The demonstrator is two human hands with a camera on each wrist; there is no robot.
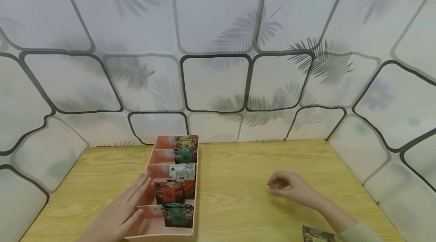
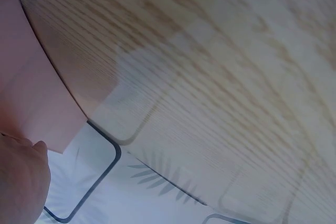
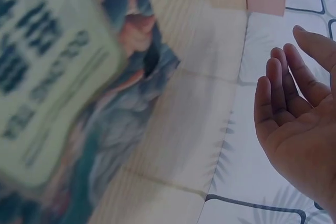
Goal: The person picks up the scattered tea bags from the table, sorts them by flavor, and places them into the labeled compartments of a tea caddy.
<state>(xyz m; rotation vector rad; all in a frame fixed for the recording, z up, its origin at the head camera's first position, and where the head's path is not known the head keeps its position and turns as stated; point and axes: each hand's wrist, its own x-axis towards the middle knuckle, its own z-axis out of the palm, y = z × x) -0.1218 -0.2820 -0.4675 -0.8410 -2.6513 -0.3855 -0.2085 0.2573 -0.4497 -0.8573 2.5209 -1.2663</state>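
A pink divided box (image 1: pixel 151 225) stands left of the table's middle, with small printed packets upright in its compartments. My left hand (image 1: pixel 116 211) rests along the box's left edge, fingers straight. In the left wrist view, that hand (image 2: pixel 23 187) shows beside the pink wall (image 2: pixel 42 93). Over the wooden table, right of the box, my right hand (image 1: pixel 294 189) hangs with fingers loosely bent and nothing in it; its palm (image 3: pixel 294 121) shows bare in the right wrist view. Near the right forearm lies a loose patterned packet (image 1: pixel 317 234), its pale label (image 3: pixel 63 82) large and blurred up close.
From back to front, the box holds a yellow-labelled packet (image 1: pixel 186 141), a green one (image 1: pixel 185 155), a white one (image 1: pixel 182 172), red ones (image 1: pixel 169 193) and a dark green-labelled one (image 1: pixel 178 215). Patterned white sheeting (image 1: pixel 218 83) surrounds the table (image 1: pixel 235 181) at the back and sides.
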